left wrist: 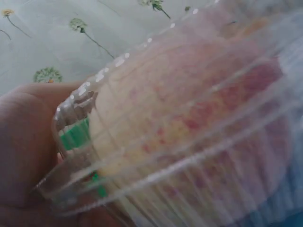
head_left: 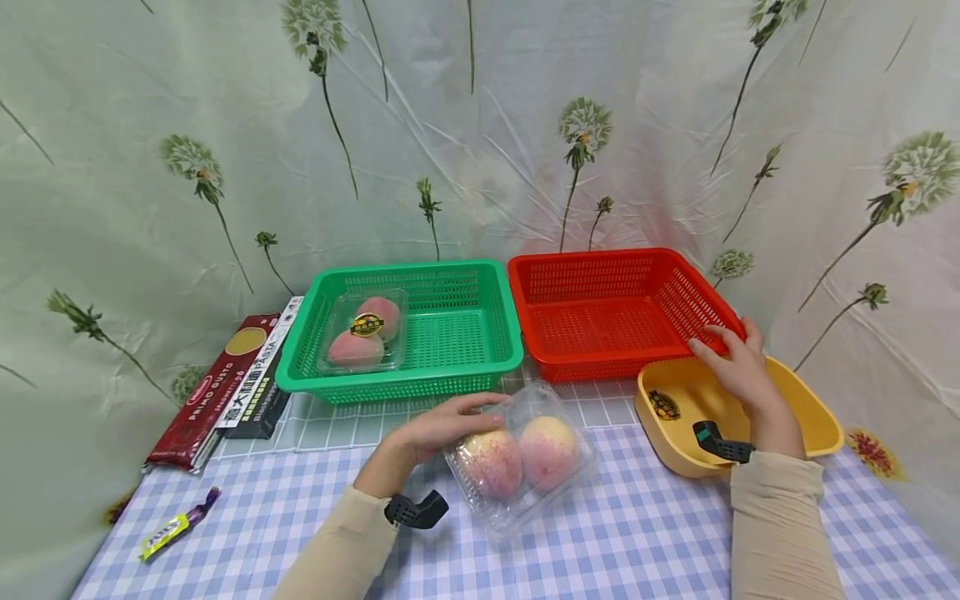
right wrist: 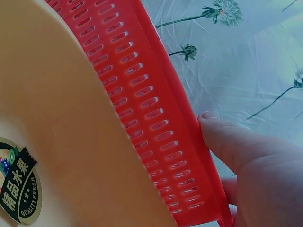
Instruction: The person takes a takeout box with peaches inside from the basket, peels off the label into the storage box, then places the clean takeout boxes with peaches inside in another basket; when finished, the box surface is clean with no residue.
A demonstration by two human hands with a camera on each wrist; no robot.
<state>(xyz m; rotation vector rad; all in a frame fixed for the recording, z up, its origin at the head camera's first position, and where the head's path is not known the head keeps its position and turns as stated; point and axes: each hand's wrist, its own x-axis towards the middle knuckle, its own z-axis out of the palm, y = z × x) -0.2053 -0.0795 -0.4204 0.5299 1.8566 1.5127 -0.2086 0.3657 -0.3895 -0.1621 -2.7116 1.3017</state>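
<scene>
My left hand [head_left: 450,423] grips the upper left edge of a clear plastic fruit box [head_left: 527,467] holding two pink and yellow peaches [head_left: 549,452]. The box tilts over the checked tablecloth, and its ribbed wall [left wrist: 189,175] fills much of the left wrist view. My right hand [head_left: 746,375] holds the front right corner of a red plastic basket [head_left: 600,362], the rim between thumb and fingers; a digit [right wrist: 222,137] lies against its edge in the right wrist view. Below that hand stands a yellow basin [head_left: 693,442] with a round black fruit sticker [right wrist: 19,189] inside.
A green basket [head_left: 420,383] at back left holds another clear box of peaches [head_left: 363,333]. Left of it lie a red spaghetti pack [head_left: 217,392] and a black and white pasta pack [head_left: 262,375]. A wrapped candy [head_left: 180,525] lies front left. White wire mesh [head_left: 330,429] runs under the baskets.
</scene>
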